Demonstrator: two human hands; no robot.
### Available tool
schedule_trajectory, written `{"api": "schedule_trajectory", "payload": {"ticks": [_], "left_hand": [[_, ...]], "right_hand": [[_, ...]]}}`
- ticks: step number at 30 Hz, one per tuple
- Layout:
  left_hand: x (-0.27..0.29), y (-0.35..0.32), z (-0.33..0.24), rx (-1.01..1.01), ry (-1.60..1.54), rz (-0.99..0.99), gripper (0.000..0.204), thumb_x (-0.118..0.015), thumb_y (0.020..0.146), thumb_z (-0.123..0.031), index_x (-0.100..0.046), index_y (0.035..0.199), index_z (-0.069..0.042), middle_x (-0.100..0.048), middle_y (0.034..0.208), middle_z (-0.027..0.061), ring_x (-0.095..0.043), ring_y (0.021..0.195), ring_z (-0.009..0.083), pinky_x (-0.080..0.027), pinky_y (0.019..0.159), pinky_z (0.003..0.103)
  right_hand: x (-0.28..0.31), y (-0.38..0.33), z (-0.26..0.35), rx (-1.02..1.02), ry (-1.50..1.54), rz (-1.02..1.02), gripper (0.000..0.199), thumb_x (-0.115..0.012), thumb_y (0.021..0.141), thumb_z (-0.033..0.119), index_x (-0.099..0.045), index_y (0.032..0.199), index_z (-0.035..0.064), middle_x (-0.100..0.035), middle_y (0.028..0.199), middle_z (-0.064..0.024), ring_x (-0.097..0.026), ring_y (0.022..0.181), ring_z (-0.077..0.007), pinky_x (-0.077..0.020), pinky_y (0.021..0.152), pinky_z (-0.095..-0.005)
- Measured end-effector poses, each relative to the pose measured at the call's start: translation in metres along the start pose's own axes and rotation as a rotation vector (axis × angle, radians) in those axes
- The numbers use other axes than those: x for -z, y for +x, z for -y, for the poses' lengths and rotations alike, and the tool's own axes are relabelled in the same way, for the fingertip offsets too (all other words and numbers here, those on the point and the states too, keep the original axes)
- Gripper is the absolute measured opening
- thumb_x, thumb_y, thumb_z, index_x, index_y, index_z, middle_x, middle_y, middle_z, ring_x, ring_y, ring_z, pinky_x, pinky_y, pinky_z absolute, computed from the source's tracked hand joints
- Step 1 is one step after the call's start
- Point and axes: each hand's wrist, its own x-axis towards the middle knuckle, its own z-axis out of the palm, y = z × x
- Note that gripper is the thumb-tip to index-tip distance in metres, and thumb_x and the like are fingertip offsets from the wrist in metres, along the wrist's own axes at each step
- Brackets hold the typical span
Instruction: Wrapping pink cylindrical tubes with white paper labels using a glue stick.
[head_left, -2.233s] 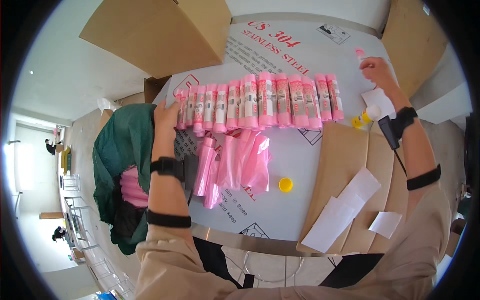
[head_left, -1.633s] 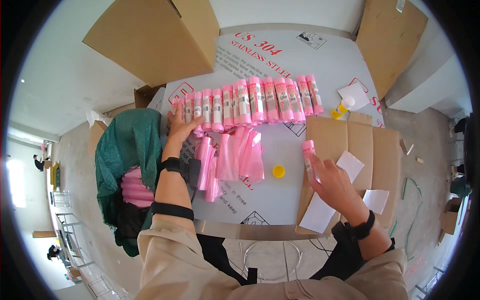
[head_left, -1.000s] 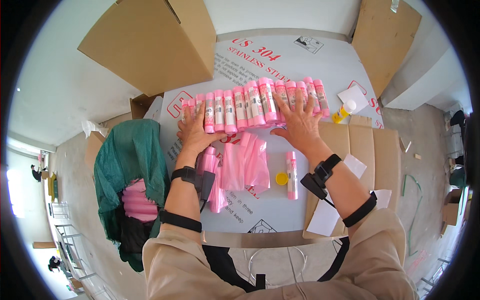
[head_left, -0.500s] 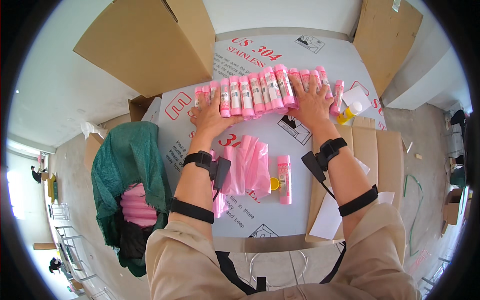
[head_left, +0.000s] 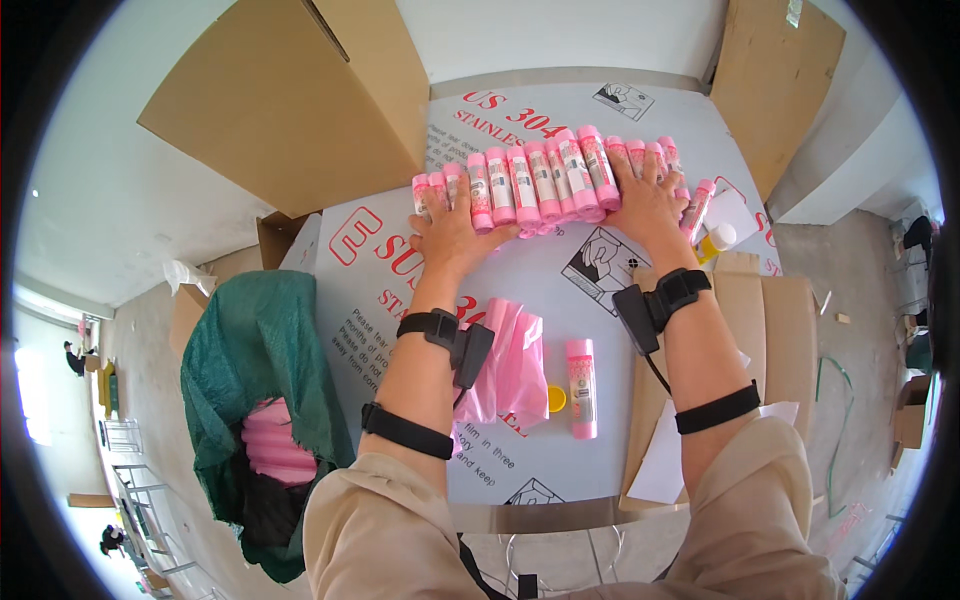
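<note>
In the head view, both hands cover parts of the row of pink rolls lying at the far middle of the desk. The left hand has its fingers spread over the row's left end, the right hand likewise at its right end. The left forearm partly hides the pink plastic film. A single roll lies nearer, beside a yellow cap. The far-left carton is cut off.

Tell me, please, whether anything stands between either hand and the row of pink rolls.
Nothing visible does: the left hand and right hand both rest against the row of pink rolls, one toward each end.
</note>
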Motion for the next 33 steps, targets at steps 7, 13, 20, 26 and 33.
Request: {"api": "schedule_trajectory", "payload": {"ticks": [7,13,20,26,33], "left_hand": [[-0.005,0.002,-0.013,-0.041,0.021,-0.005,0.099,-0.071,0.062,-0.059,-0.023,0.141,-0.023,-0.012,0.144,0.0261,-0.021,0.123,0.0535,-0.023,0.096,0.062],[-0.014,0.036,-0.019,-0.084,-0.007,-0.057,0.088,-0.065,0.070,-0.055,-0.024,0.141,-0.023,-0.016,0.143,0.0258,-0.023,0.123,0.0527,-0.023,0.095,0.063],[-0.005,0.064,-0.004,-0.235,-0.129,-0.122,0.098,-0.077,0.061,-0.041,-0.022,0.140,-0.025,-0.019,0.143,0.0207,-0.019,0.129,0.0447,-0.024,0.097,0.062],[0.013,0.026,-0.011,-0.414,0.227,-0.075,0.101,-0.081,0.057,-0.015,-0.023,0.139,-0.028,-0.015,0.143,0.0218,-0.019,0.127,0.0508,-0.037,0.095,0.057],[-0.002,0.043,-0.012,-0.517,0.292,-0.172,0.101,-0.080,0.061,-0.015,-0.019,0.141,-0.024,-0.026,0.138,0.0279,-0.026,0.129,0.0422,-0.028,0.103,0.047]], "right_hand": [[0.001,0.012,-0.003,-0.079,0.029,0.010,0.091,-0.079,0.057,0.036,-0.032,0.134,0.0335,-0.018,0.146,-0.0124,-0.018,0.126,-0.0523,-0.0277,0.092,-0.0673],[-0.002,0.025,-0.001,-0.152,-0.004,0.008,0.078,-0.071,0.067,0.029,-0.032,0.134,0.0317,-0.017,0.146,-0.0155,-0.020,0.126,-0.0532,-0.0255,0.093,-0.0677],[-0.007,0.036,-0.001,-0.152,0.053,-0.026,0.063,-0.058,0.077,0.016,-0.034,0.134,0.0292,-0.022,0.143,-0.0201,-0.020,0.126,-0.0528,-0.0211,0.097,-0.0651],[0.021,-0.006,0.010,0.040,0.007,-0.328,0.061,-0.055,0.078,0.014,-0.032,0.134,0.0062,-0.038,0.129,-0.0316,-0.039,0.120,-0.0436,-0.0339,0.094,-0.0566],[0.011,-0.008,0.027,0.215,0.515,0.080,0.093,-0.075,0.065,0.019,-0.018,0.134,-0.0090,-0.059,0.091,-0.0285,-0.059,0.089,-0.0386,-0.0477,0.078,-0.0407]]}}
